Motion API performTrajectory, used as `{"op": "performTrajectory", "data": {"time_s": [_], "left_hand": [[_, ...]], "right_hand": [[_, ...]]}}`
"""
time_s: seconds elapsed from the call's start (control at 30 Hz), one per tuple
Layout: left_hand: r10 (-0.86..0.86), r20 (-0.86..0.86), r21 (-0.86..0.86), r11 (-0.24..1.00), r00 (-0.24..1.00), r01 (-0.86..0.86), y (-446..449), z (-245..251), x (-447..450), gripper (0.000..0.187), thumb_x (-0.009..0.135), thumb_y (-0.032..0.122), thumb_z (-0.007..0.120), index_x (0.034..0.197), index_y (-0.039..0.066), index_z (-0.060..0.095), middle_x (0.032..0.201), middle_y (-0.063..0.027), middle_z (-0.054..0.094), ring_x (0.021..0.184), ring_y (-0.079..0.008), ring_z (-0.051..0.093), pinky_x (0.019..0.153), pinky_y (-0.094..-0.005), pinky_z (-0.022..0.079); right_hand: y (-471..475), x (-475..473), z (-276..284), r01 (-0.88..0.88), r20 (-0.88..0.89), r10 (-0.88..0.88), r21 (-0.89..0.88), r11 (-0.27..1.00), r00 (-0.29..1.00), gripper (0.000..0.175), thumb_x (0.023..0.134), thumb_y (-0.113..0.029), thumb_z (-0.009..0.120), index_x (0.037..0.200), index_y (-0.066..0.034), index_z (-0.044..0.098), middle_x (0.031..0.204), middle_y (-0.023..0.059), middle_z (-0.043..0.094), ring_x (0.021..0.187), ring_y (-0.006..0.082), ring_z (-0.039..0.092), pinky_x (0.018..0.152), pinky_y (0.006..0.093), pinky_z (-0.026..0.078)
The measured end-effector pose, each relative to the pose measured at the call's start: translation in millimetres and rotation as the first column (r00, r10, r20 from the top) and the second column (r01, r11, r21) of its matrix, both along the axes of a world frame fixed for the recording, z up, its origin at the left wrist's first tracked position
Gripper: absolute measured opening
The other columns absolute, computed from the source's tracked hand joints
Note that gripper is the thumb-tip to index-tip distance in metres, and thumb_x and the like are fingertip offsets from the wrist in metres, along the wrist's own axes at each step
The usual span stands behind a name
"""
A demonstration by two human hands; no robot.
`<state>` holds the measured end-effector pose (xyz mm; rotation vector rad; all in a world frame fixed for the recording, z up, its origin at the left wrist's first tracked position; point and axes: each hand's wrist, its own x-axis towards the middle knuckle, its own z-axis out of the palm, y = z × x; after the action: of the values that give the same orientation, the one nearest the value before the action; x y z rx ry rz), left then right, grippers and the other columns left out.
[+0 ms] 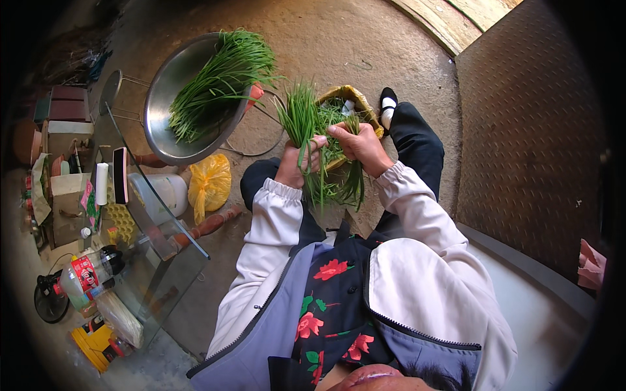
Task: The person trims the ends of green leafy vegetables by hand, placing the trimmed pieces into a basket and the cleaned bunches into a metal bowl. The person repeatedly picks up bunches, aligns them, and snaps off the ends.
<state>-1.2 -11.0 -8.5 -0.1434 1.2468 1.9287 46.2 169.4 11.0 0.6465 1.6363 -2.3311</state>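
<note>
My left hand point(301, 161) is closed around a bunch of green chives point(299, 113), whose tips point away from me. To its right, my right hand point(360, 148) grips a smaller bunch of chives point(353, 183) that hangs below the fist. Both hands are over the near part of a bin lined with a yellow bag point(364, 97), which holds loose green trimmings and a piece of white paper. Beyond my left hand, at the upper left, a large metal basin point(159, 105) holds a big heap of chives point(220, 80).
A glass-topped table point(161, 215) at the left carries a plastic bottle point(85, 273) and several other items. Near it on the floor are a knotted yellow plastic bag point(210, 181) and a white plastic container point(164, 195). A textured metal panel point(523, 132) stands at the right.
</note>
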Motion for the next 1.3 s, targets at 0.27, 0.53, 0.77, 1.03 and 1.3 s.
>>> {"op": "performTrajectory", "data": {"time_s": [0.27,0.53,0.77,1.03,1.3], "left_hand": [[-0.019,0.103,0.020,1.000,0.995,0.017,-10,6,-2,0.014,0.093,0.016,0.063,0.085,0.004,0.062,0.052,0.0113,0.035,0.039,-0.0012,0.029,0.037,-0.0219,0.019],[-0.031,0.085,0.023,0.999,0.996,0.029,-13,3,-1,0.016,0.092,0.020,0.063,0.084,0.007,0.061,0.053,0.0121,0.033,0.041,-0.0009,0.027,0.038,-0.0215,0.019],[-0.086,0.099,-0.022,0.996,0.991,0.089,-11,10,-2,0.020,0.094,0.022,0.063,0.079,0.014,0.054,0.051,0.0117,0.033,0.039,-0.0026,0.028,0.039,-0.0211,0.024],[0.021,-0.141,-0.193,0.980,0.990,-0.048,-1,18,4,0.014,0.091,0.021,0.068,0.086,0.009,0.062,0.058,0.0102,0.044,0.043,-0.0008,0.036,0.039,-0.0189,0.024],[-0.037,0.076,0.032,0.999,0.996,0.034,-14,9,-1,0.016,0.092,0.019,0.066,0.082,0.008,0.061,0.053,0.0119,0.039,0.041,-0.0005,0.032,0.039,-0.0197,0.023]], "right_hand": [[28,-6,-32,0.071,-0.229,0.088,0.604,0.794,0.970,0.022,0.092,-0.022,0.067,0.093,0.0004,0.071,0.068,0.0031,0.060,0.065,0.0055,0.052,0.059,0.0268,0.043],[40,-18,-64,0.042,-0.208,0.145,0.695,0.718,0.967,0.025,0.091,-0.024,0.067,0.092,0.0012,0.069,0.073,0.0142,0.066,0.066,0.0210,0.063,0.063,0.0373,0.047],[10,-9,-3,-0.077,-0.023,0.074,-0.145,0.986,0.997,0.022,0.093,-0.027,0.069,0.098,-0.0058,0.065,0.061,-0.0088,0.043,0.048,0.0016,0.033,0.043,0.0223,0.022],[-6,-11,-5,-0.051,-0.171,0.092,0.230,0.972,0.981,0.021,0.092,-0.025,0.070,0.091,-0.0041,0.068,0.061,-0.0084,0.048,0.048,0.0009,0.037,0.043,0.0209,0.026],[-3,-2,4,-0.134,-0.163,0.162,0.168,0.977,0.973,0.025,0.093,-0.024,0.067,0.096,0.0011,0.072,0.074,-0.0056,0.060,0.062,0.0023,0.049,0.052,0.0229,0.038]]}}
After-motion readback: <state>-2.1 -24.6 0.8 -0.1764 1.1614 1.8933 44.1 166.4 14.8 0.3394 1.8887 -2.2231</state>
